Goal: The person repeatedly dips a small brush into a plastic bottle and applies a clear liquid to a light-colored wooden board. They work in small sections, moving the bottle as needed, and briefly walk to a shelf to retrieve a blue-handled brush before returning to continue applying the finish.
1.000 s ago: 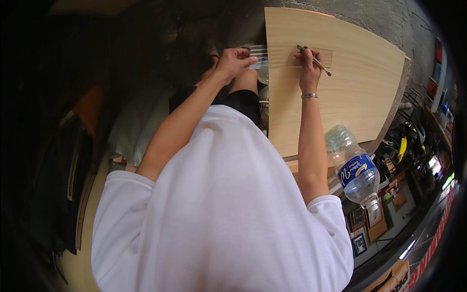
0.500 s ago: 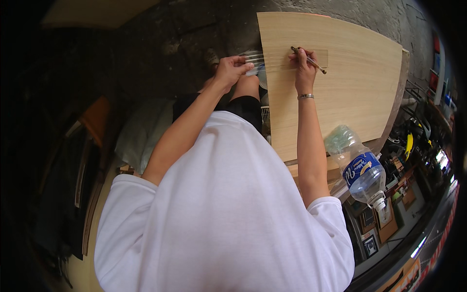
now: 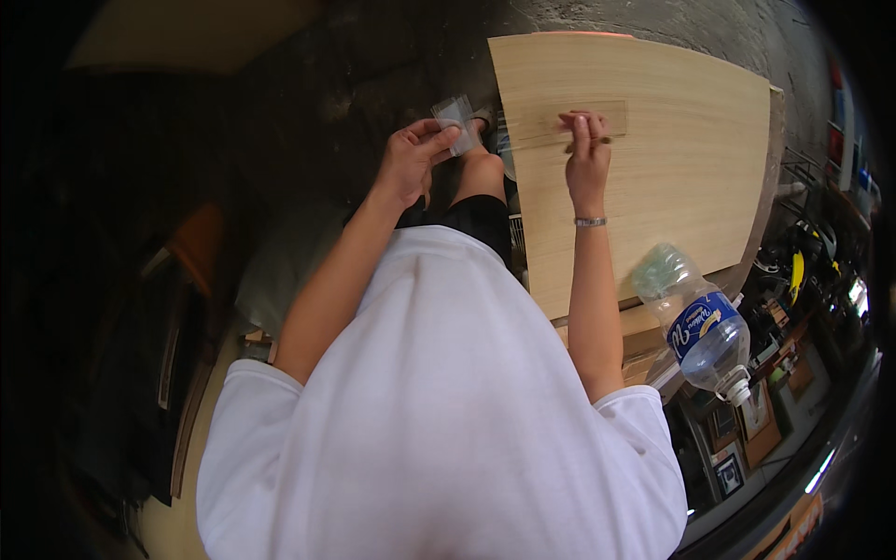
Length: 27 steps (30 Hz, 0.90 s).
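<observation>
My left hand (image 3: 408, 161) pinches several thin, clear rectangular glass pieces (image 3: 453, 117) between thumb and fingers, held above my knee, left of the board. Over the pale wooden board (image 3: 672, 168), my right hand (image 3: 586, 168) is closed around a slim pen-style glass cutter (image 3: 605, 141) with dull brass-coloured ends; most of it is hidden by the fingers. Flat on the board, under and just beyond that hand, lies a clear rectangular pane (image 3: 613, 114), its outline faint against the wood grain.
A large clear plastic bottle (image 3: 723, 345) with a blue label lies tilted at the board's near right edge. Dark, cluttered gear (image 3: 807, 243) stands farther right. A rough concrete surface (image 3: 644, 17) runs behind the board. Dark panels (image 3: 140, 355) lean on my left.
My left hand has drawn back toward the left, away from the board, turning the glass pieces more upright. My right hand has turned, so the glass cutter now lies mostly behind its fingers.
</observation>
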Each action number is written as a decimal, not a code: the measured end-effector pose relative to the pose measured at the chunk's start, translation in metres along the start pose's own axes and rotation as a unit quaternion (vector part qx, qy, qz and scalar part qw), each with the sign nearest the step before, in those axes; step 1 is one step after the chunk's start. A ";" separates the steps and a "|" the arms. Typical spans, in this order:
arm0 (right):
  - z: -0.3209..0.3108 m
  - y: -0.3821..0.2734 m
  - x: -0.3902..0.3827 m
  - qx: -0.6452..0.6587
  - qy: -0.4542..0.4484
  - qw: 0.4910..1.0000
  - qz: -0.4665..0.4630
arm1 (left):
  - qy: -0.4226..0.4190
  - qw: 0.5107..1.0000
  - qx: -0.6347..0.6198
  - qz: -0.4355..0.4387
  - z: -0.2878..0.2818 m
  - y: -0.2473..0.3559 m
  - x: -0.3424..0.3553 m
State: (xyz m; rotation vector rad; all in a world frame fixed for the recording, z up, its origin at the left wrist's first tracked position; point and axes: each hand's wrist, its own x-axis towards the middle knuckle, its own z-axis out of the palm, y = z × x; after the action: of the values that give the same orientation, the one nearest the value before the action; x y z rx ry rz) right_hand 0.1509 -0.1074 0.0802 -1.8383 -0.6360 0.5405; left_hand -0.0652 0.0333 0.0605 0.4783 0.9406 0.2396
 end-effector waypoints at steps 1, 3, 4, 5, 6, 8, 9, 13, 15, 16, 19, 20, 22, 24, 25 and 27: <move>0.002 -0.014 -0.010 0.007 -0.019 0.999 0.027 | -0.019 0.999 -0.027 0.007 0.010 0.004 -0.005; 0.007 -0.039 -0.027 0.021 -0.056 0.995 0.081 | -0.039 0.998 -0.057 0.001 0.031 0.009 -0.013; 0.010 -0.049 -0.033 0.029 -0.077 0.994 0.072 | -0.058 0.995 -0.077 0.006 0.040 0.011 -0.015; 0.014 -0.057 -0.038 0.038 -0.097 0.992 0.064 | -0.062 0.996 -0.071 0.002 0.048 0.013 -0.017; 0.018 -0.062 -0.042 0.046 -0.117 0.990 0.057 | -0.072 0.995 -0.066 0.001 0.056 0.014 -0.018; 0.023 -0.069 -0.046 0.115 -0.085 0.985 0.097 | -0.085 0.995 -0.059 0.003 0.071 0.015 -0.019; 0.024 -0.071 -0.048 0.149 -0.067 0.980 0.117 | -0.090 0.995 -0.049 0.001 0.077 0.016 -0.021; 0.009 -0.074 -0.058 0.222 0.022 0.964 0.147 | -0.126 0.991 0.036 0.005 0.109 0.016 -0.021; -0.002 -0.075 -0.067 0.297 0.065 0.940 0.155 | -0.148 0.981 0.124 -0.025 0.122 0.018 -0.022; -0.009 -0.075 -0.073 0.344 0.095 0.919 0.169 | -0.187 0.970 0.155 -0.017 0.129 0.016 -0.023; -0.037 -0.080 -0.098 0.412 0.220 0.868 0.165 | -0.211 0.951 0.225 0.011 0.139 0.019 -0.021; -0.052 -0.083 -0.110 0.420 0.281 0.847 0.163 | -0.223 0.948 0.226 0.021 0.138 0.022 -0.018; -0.084 -0.089 -0.136 0.391 0.401 0.817 0.139 | -0.194 0.952 0.236 0.007 0.130 0.033 -0.008; -0.122 -0.098 -0.164 0.331 0.497 0.798 0.083 | -0.172 0.955 0.243 0.002 0.115 0.045 0.006; -0.139 -0.102 -0.176 0.309 0.535 0.784 0.055 | -0.149 0.957 0.248 -0.003 0.105 0.051 0.012; -0.170 -0.112 -0.197 0.288 0.587 0.756 0.030 | -0.102 0.959 0.264 -0.008 0.087 0.061 0.027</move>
State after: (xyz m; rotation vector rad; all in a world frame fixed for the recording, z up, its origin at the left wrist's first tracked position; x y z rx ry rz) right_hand 0.0905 -0.3220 0.2546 -1.2352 0.4325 -0.4076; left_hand 0.0220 0.0724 0.1139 0.9678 0.7996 -0.0831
